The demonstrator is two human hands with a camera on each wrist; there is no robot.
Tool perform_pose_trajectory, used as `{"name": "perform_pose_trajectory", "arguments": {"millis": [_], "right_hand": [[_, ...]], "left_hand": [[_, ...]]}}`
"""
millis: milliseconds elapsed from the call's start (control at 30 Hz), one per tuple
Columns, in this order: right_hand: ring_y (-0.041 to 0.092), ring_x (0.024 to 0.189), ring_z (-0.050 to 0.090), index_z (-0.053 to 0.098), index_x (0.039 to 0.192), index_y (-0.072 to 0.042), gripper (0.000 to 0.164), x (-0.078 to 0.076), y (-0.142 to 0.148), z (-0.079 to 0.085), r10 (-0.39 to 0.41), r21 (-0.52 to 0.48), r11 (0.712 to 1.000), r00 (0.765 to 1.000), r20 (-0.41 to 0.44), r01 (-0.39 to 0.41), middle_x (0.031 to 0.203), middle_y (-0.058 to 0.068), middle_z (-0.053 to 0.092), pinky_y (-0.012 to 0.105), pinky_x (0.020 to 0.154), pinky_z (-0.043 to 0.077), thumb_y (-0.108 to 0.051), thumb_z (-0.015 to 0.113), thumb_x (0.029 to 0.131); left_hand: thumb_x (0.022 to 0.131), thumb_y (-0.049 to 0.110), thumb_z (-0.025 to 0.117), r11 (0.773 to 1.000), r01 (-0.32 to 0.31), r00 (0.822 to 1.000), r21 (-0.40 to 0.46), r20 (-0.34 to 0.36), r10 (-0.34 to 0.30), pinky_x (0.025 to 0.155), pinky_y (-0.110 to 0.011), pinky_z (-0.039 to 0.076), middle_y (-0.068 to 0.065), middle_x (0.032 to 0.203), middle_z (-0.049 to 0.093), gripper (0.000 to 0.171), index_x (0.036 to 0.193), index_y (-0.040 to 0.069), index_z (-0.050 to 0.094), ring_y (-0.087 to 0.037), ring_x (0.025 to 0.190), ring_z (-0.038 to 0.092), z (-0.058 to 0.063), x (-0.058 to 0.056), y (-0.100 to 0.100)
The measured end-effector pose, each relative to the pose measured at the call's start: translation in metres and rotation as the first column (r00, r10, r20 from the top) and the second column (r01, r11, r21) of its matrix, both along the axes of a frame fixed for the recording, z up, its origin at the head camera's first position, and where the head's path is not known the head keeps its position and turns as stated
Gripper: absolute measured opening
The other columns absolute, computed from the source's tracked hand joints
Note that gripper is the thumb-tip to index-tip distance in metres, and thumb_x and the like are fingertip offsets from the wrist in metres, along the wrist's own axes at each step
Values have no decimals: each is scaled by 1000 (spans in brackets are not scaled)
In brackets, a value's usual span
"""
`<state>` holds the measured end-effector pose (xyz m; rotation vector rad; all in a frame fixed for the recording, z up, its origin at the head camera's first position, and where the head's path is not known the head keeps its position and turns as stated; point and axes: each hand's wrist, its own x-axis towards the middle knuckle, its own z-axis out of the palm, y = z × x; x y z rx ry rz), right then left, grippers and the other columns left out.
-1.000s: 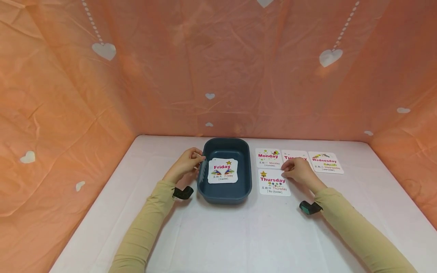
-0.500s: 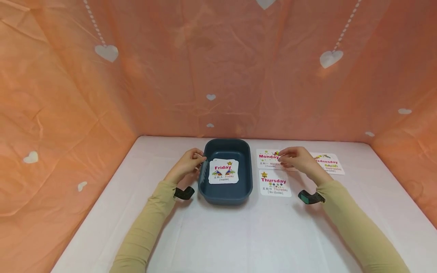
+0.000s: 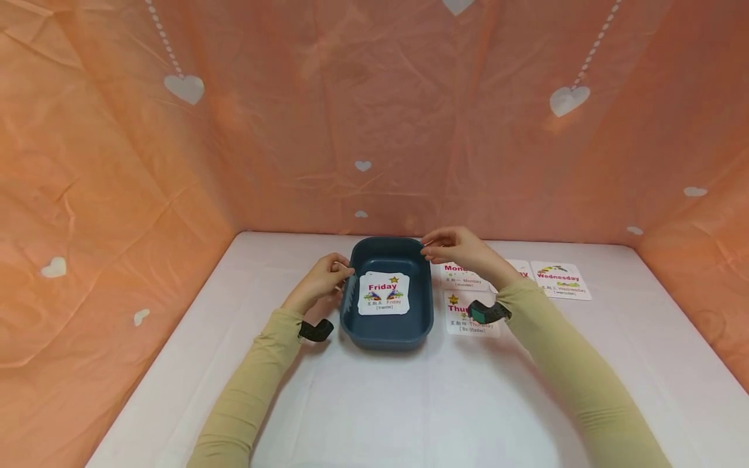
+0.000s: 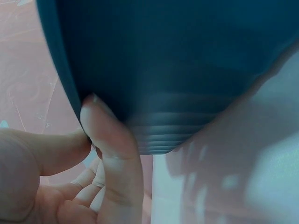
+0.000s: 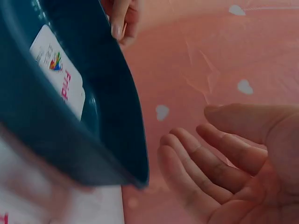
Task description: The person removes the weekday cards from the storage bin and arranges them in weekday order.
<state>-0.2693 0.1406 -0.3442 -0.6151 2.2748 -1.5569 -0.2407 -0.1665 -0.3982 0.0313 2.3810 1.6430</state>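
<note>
A dark blue rectangular plastic bin (image 3: 386, 342) stands on the table. Lying inside it is a small stack of white cards, topped by the Friday card (image 3: 383, 294). My left hand (image 3: 318, 281) pinches the bin's left rim between thumb and finger, as the left wrist view confirms. Over by the far right corner of the bin hovers my right hand (image 3: 465, 252). Its fingers are loosely bent and hold nothing; in the right wrist view a gap separates them from the rim. Under the right forearm, the Monday card (image 3: 463, 281) and Thursday card (image 3: 471, 329) are partly covered.
Right of the bin, the Tuesday card (image 3: 519, 267), mostly hidden by the arm, and the Wednesday card (image 3: 560, 281) continue the far row. A white cloth covers the table (image 3: 374, 403). Orange sheeting (image 3: 398, 130) with pale hearts rises behind and at both sides.
My right hand has left the spot beside the Thursday and Tuesday cards, passing over Monday leftward to the bin's far right corner. The left hand, bin and cards stay put.
</note>
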Motion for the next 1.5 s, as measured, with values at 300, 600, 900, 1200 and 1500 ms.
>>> {"name": "perform_pose_trajectory", "arguments": {"millis": [300,600,900,1200,1500], "right_hand": [[32,96,64,55,123,11,35,-11,-41,-2,30,54,998,1000,9,-31,110,24,62,41,84,51,-8,60,94],[39,98,60,56,122,11,35,-24,-70,-23,49,230,972,998,42,-57,110,21,63,42,84,51,-6,61,92],[24,98,60,67,113,2,26,-38,-83,-28,142,475,874,988,-55,-100,110,13,66,35,87,48,-13,65,91],[24,106,57,67,115,-2,29,-41,-80,-35,105,536,840,994,-8,-84,116,12,64,37,95,44,-15,69,88],[22,108,55,68,114,-5,30,-36,-84,-34,131,591,801,991,-26,-91,118,10,63,36,95,42,-13,71,85]], "left_hand": [[97,13,58,1000,0,1000,-5,-4,0,53,-28,44,-8,79,57,24,114,-1,49,-17,64,56,0,1,3],[97,10,56,1000,13,1000,24,-14,-13,53,-28,44,-7,75,56,22,112,-3,48,-15,60,56,-3,2,5],[96,12,58,1000,-14,1000,15,-1,14,53,-28,44,-6,75,54,22,112,0,49,-16,62,56,0,1,6],[97,12,57,1000,17,1000,0,-14,-17,52,-27,43,-7,75,55,22,112,0,49,-16,61,56,2,4,10],[97,11,56,998,27,1000,55,8,-28,47,-27,42,-13,88,58,21,112,-1,47,-17,57,53,1,8,7]]}}
